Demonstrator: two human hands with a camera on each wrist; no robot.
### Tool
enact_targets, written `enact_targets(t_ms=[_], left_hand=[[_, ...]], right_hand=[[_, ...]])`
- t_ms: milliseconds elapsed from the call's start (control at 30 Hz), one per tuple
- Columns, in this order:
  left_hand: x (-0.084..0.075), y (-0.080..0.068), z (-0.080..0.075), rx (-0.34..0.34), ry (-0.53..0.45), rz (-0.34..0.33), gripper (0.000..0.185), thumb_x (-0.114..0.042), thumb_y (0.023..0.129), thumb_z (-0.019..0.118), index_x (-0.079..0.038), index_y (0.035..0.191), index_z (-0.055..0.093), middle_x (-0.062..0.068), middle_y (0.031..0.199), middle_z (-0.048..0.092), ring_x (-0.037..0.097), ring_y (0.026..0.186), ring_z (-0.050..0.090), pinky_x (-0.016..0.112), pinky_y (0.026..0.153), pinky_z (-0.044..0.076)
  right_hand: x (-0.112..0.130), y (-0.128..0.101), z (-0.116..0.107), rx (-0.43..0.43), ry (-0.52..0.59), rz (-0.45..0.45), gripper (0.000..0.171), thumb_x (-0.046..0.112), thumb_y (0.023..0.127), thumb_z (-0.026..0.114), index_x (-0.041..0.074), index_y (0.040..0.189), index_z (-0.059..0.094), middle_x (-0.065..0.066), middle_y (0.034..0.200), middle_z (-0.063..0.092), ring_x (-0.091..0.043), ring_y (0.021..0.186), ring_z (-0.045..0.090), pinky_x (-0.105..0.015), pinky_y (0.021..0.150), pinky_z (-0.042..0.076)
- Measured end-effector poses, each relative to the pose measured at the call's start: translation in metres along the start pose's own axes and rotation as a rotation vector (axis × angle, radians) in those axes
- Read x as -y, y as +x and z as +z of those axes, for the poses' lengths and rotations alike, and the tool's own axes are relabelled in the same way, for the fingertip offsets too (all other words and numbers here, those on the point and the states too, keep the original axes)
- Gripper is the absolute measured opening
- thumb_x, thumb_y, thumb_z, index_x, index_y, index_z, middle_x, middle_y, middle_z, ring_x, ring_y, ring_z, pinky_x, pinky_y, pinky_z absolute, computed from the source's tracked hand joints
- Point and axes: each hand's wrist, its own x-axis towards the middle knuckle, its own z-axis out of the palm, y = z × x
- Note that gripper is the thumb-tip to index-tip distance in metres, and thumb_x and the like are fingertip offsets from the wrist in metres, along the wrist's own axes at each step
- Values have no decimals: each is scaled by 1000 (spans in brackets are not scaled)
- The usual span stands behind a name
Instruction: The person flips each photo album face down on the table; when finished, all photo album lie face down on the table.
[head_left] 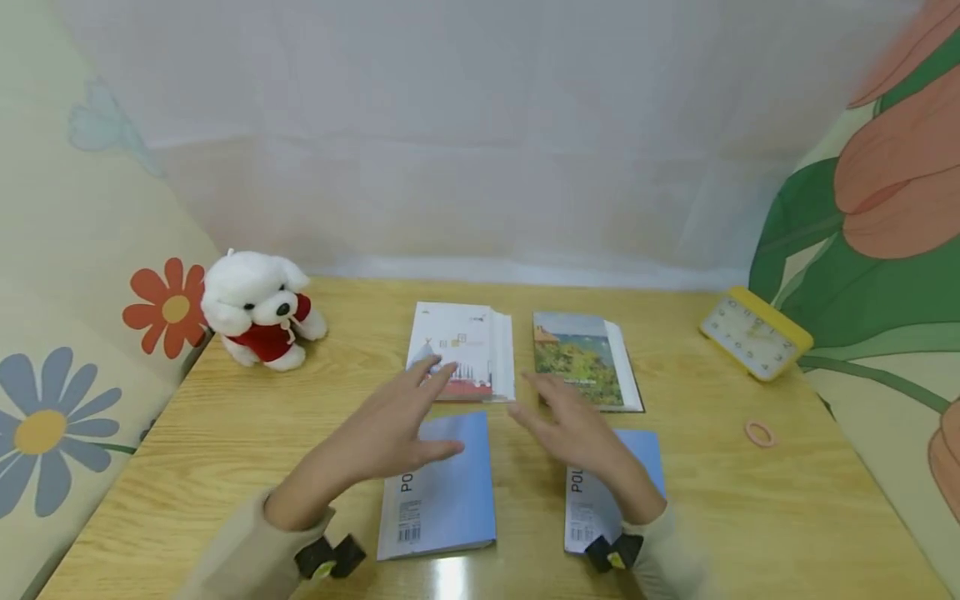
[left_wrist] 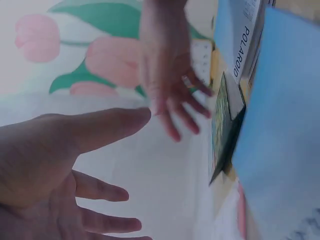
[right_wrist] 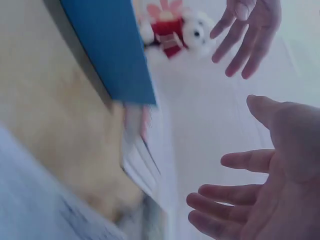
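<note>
- The left hand [head_left: 401, 433] hovers with straight, spread fingers above the wooden table [head_left: 225, 433], holding nothing; its fingertips lie over the near edge of the white booklet with a red band at the bottom [head_left: 463, 348], while its palm is above the far end of the left pale-blue paperback lettered "PO…" on the spine [head_left: 442, 492].
- The right hand [head_left: 581, 433] is likewise wide and empty, fingers extended. It hangs between the landscape-covered book with a green and yellow picture [head_left: 585, 358] and the right pale-blue paperback [head_left: 600, 492], whose far part its wrist hides.
- The relation that counts: the four books form a two-by-two grid, each with its long axis running away from the person, and each hand sits over the seam between the near and far book of its own column. The far books lie just ahead of the fingertips; the near ones lie back under the wrists.
- The left hand is nearer the white booklet, the right hand nearer the landscape-covered book (the two palms face roughly inward, toward each other, well apart).
- The wrist views agree: in both, open fingers show against the pale curtain with no object between them, though whether the left fingertips actually touch the booklet cannot be told.
- Off to the sides stand a white plush dog in a red shirt [head_left: 258, 310], a yellow-rimmed square clock [head_left: 756, 333] and a small pink ring-shaped band [head_left: 760, 433], all out of reach of either hand.
</note>
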Motion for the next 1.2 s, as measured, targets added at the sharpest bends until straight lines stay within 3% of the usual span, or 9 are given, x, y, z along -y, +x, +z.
enact_targets(t_ms=[100, 200, 300, 400, 500, 600, 833, 1000, 1200], left_hand=[[-9, 46, -4, 122, 6, 43, 87, -45, 82, 69, -1, 146, 29, 23, 149, 31, 40, 133, 35, 55, 104, 34], [-15, 92, 9, 239, -31, 4, 89, -45, 83, 68, 2, 146, 26, 23, 147, 34, 36, 132, 37, 48, 107, 34], [-17, 127, 37, 242, -49, -83, 93, -46, 79, 72, 3, 145, 28, 21, 144, 39, 35, 130, 41, 46, 106, 36], [-17, 145, 68, 184, -78, -167, 88, -46, 71, 79, -1, 136, 42, 17, 132, 52, 34, 116, 52, 47, 95, 46], [-19, 151, 92, 138, -118, -240, 85, -48, 62, 84, -4, 127, 51, 13, 121, 57, 34, 107, 55, 49, 89, 47], [-21, 154, 106, 111, -115, -273, 91, -50, 57, 86, -1, 126, 52, 15, 122, 56, 35, 110, 53, 51, 93, 43], [-24, 159, 115, 67, -140, -292, 99, -45, 58, 87, 3, 133, 43, 19, 131, 49, 35, 117, 49, 48, 97, 43], [-22, 156, 111, 3, -283, -193, 88, -30, 60, 88, 1, 130, 44, 18, 124, 55, 33, 113, 53, 44, 98, 44], [-15, 155, 85, -30, -390, -35, 91, -13, 61, 87, -7, 138, 41, 12, 130, 54, 29, 120, 50, 44, 104, 38]], right_hand=[[-20, 22, -36, -70, -63, 27, 63, 52, 95, 45, 18, 147, 33, -11, 151, 32, -36, 138, 27, -62, 106, 25], [-50, 50, -61, -100, -144, 79, 68, 52, 95, 45, 10, 147, 32, -20, 148, 33, -41, 135, 29, -62, 105, 26], [-81, 73, -73, -70, -191, 165, 72, 50, 95, 45, 3, 147, 28, -26, 148, 28, -44, 134, 28, -61, 107, 25], [-106, 86, -76, -44, -201, 208, 72, 45, 95, 48, -3, 145, 28, -29, 147, 27, -45, 134, 27, -58, 109, 24], [-121, 90, -75, -25, -158, 240, 72, 42, 95, 51, -6, 144, 28, -29, 147, 27, -45, 135, 26, -56, 110, 22], [-128, 91, -72, 0, -133, 258, 74, 42, 94, 52, -7, 143, 29, -28, 146, 31, -45, 134, 29, -54, 110, 23], [-128, 93, -71, 3, -172, 240, 75, 45, 92, 53, -6, 142, 32, -29, 143, 36, -46, 130, 35, -54, 108, 29], [-128, 98, -65, -38, -104, 159, 70, 48, 91, 52, 0, 141, 39, -26, 141, 41, -46, 128, 37, -57, 105, 30], [-114, 108, -59, -34, 3, 150, 65, 44, 96, 46, 2, 144, 35, -23, 147, 34, -42, 135, 31, -54, 110, 25]])
